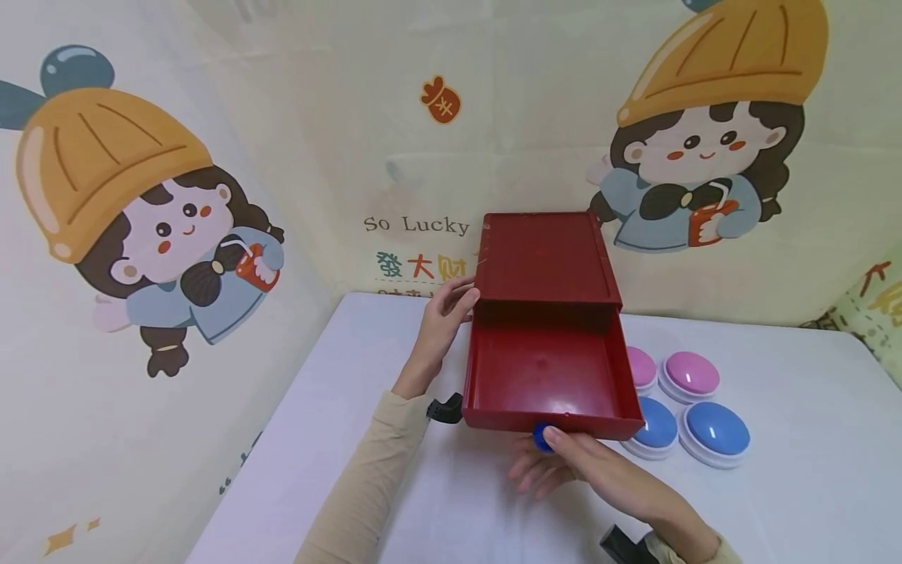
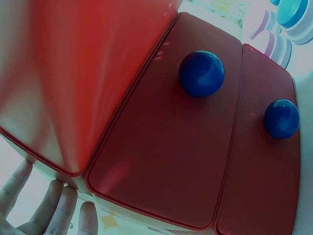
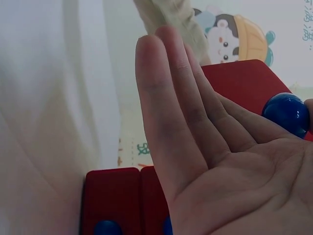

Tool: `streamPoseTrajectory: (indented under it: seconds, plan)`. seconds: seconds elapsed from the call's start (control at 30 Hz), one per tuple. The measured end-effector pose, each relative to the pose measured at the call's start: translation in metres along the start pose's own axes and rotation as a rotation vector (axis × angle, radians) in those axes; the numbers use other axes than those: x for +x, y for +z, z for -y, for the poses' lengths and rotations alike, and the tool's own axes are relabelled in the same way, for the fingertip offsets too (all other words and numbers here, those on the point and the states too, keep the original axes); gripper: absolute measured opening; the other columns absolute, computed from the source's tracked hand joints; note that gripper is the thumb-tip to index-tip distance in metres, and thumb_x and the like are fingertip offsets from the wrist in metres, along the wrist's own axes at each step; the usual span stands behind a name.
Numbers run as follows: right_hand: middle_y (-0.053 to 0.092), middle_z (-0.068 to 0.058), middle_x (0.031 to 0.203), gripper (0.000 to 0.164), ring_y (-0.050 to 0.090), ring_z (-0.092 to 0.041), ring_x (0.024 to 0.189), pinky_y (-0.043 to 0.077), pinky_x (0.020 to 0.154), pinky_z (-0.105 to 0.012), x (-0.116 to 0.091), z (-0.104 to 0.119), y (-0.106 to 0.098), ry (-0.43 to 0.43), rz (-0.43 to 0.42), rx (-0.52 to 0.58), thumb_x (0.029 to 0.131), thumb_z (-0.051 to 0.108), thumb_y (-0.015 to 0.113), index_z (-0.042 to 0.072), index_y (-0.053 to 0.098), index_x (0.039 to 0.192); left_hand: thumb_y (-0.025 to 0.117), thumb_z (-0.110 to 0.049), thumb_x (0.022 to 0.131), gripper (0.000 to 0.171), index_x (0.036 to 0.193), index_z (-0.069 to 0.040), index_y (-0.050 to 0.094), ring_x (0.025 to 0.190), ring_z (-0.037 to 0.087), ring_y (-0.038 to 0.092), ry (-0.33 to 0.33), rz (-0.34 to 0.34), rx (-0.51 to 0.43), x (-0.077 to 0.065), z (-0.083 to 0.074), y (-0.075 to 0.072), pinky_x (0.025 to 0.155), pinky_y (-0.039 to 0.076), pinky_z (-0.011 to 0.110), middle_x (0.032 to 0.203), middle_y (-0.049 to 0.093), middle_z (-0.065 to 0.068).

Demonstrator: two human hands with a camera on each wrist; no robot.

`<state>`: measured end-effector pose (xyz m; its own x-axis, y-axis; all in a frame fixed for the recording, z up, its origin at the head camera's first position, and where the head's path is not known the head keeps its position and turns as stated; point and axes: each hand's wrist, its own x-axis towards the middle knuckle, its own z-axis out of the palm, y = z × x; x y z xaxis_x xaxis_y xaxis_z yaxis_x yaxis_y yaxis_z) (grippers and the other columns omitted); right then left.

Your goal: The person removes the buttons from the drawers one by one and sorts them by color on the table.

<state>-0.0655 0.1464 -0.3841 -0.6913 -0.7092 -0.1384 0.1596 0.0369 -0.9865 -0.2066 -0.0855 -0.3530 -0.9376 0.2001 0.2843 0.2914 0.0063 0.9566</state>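
Observation:
A red chest of drawers (image 1: 546,254) stands on the white table, its top drawer (image 1: 539,364) pulled out toward me so the bare red bottom shows. My left hand (image 1: 445,321) rests against the chest's left side, fingers fairly straight. In the left wrist view, two lower drawers with round blue knobs (image 2: 201,73) are closed. At the pulled-out drawer's front, my right hand (image 1: 585,462) pinches the blue knob (image 1: 543,437) between the thumb and the side of the index finger. The other fingers (image 3: 161,98) stretch out straight below the drawer.
Right of the chest are two pink push buttons (image 1: 693,372) and two blue push buttons (image 1: 719,428) on white bases, partly covered by the drawer on its near side. A printed cloth (image 1: 535,157) hangs behind the table. Black straps with cameras sit at both wrists.

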Motion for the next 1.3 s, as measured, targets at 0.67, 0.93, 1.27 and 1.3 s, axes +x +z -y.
streamPoseTrajectory:
  seconds: [0.67, 0.93, 1.27, 1.3]
  plan:
    - [0.061, -0.019, 0.113, 0.044, 0.063, -0.036, 0.094, 0.051, 0.082, -0.044, 0.003, 0.002, -0.006, -0.037, -0.011, -0.016, 0.101, 0.030, 0.027, 0.002, 0.048, 0.128, 0.054, -0.024, 0.093, 0.042, 0.132, -0.010, 0.047, 0.108, 0.019, 0.055, -0.010, -0.002, 0.015, 0.000, -0.001, 0.002, 0.084, 0.049, 0.037, 0.124, 0.055, 0.007]
    - [0.060, -0.017, 0.115, 0.042, 0.060, -0.041, 0.097, 0.049, 0.083, -0.047, 0.007, 0.002, -0.008, -0.045, -0.011, -0.011, 0.101, 0.029, 0.028, 0.005, 0.048, 0.129, 0.054, -0.025, 0.093, 0.042, 0.132, -0.009, 0.047, 0.109, 0.019, 0.054, -0.006, -0.005, 0.008, 0.001, 0.000, 0.001, 0.084, 0.049, 0.037, 0.124, 0.055, 0.007]
    - [0.060, -0.018, 0.116, 0.043, 0.062, -0.037, 0.096, 0.050, 0.084, -0.046, 0.010, 0.003, -0.013, -0.061, 0.012, -0.032, 0.101, 0.029, 0.025, 0.004, 0.050, 0.126, 0.055, -0.023, 0.093, 0.040, 0.130, -0.010, 0.049, 0.107, 0.019, 0.055, -0.003, -0.017, -0.014, 0.001, 0.003, 0.002, 0.084, 0.049, 0.036, 0.123, 0.055, 0.007]
    - [0.060, -0.018, 0.116, 0.043, 0.062, -0.037, 0.096, 0.049, 0.084, -0.046, 0.011, 0.003, -0.013, -0.060, 0.012, -0.033, 0.101, 0.029, 0.025, 0.004, 0.050, 0.127, 0.055, -0.023, 0.093, 0.040, 0.130, -0.010, 0.049, 0.107, 0.019, 0.055, -0.002, -0.017, -0.014, 0.001, 0.003, 0.002, 0.083, 0.049, 0.036, 0.123, 0.055, 0.007]
